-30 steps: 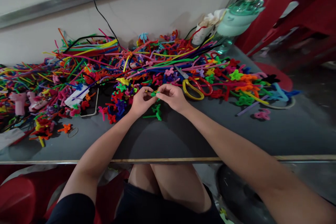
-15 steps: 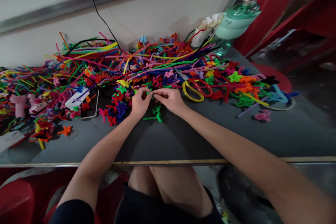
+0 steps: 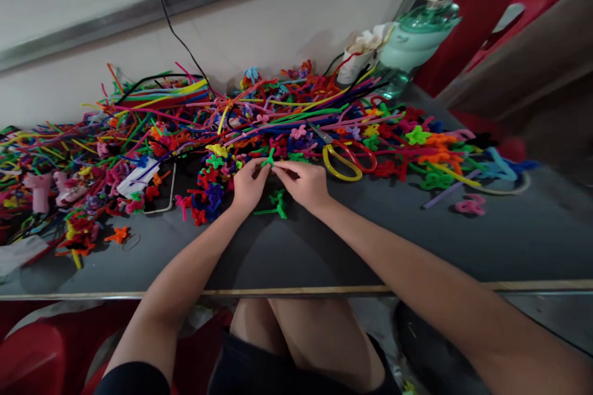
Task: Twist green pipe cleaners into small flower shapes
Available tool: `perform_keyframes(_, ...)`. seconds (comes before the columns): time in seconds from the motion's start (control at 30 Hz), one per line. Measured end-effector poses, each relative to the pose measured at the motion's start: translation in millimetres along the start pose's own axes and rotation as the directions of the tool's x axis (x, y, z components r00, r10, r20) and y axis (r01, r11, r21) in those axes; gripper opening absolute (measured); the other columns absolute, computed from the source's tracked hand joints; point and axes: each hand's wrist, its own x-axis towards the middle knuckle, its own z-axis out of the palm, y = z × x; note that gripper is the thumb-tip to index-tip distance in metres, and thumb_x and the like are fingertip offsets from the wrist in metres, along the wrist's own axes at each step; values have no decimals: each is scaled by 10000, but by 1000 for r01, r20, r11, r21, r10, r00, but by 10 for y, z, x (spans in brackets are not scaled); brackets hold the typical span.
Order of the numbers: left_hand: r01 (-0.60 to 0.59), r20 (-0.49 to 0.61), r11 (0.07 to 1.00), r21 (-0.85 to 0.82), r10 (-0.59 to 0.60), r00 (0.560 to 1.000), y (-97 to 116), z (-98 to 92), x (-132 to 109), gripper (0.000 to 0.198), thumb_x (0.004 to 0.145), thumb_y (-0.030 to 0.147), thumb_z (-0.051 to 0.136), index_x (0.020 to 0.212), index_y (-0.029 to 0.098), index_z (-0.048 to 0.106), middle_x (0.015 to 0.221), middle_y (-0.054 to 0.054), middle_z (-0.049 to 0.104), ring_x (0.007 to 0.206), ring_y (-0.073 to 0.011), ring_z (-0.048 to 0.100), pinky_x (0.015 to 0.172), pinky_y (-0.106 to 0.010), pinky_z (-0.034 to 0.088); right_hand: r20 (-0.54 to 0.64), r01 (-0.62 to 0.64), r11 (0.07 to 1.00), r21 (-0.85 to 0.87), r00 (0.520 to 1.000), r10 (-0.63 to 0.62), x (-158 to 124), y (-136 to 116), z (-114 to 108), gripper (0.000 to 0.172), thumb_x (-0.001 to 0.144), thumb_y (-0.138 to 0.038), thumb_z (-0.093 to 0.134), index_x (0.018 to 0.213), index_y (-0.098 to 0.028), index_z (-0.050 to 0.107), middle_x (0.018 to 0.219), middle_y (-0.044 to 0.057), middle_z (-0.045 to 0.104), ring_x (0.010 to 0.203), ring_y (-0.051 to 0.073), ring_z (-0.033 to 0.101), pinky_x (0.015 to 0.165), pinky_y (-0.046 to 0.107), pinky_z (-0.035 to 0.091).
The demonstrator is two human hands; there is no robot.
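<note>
Between my fingertips is a small green pipe-cleaner piece [image 3: 270,159], its tip pointing up. My left hand [image 3: 250,184] pinches it from the left, thumb and index finger pressed together. From the right, my right hand [image 3: 304,182] is closed on the same piece, its fingertips nearly touching those of the left. Just below the hands, a green pipe-cleaner shape [image 3: 278,204] lies on the dark table [image 3: 296,253]. Scissors with yellow and red handles [image 3: 341,163] rest to the right of my right hand.
A heap of coloured pipe cleaners [image 3: 185,117] spreads along the wall. A phone-like frame [image 3: 171,191] lies at left. A white cup [image 3: 352,66] and a green bottle [image 3: 407,43] stand at the back right. A pink twisted piece [image 3: 471,205] lies far right.
More of the green piece now shows above my fingertips, and my right hand's fingers have shifted slightly. A blurred brown shape has come into view at the upper right.
</note>
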Motion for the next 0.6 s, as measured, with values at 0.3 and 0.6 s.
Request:
perform_keyframes(0.3, 102, 56, 990, -102, -97, 994, 28, 0, -34, 242, 780, 404, 668, 815, 171, 610, 676, -4, 667, 601, -116, 637, 585, -234, 515, 143, 205, 974, -100, 971, -190, 64, 34, -210, 206, 897, -315, 580, 988, -241, 749, 938, 64, 759, 843, 218, 712, 731, 332, 542)
perform_keyframes(0.6, 48, 44, 995, -84, -44, 998, 93, 38, -73, 240, 805, 413, 650, 844, 187, 578, 689, 4, 654, 616, -125, 659, 504, -213, 474, 125, 166, 986, -26, 979, -162, 110, 129, -234, 220, 874, -418, 607, 898, -253, 750, 899, 46, 756, 831, 210, 703, 742, 320, 535)
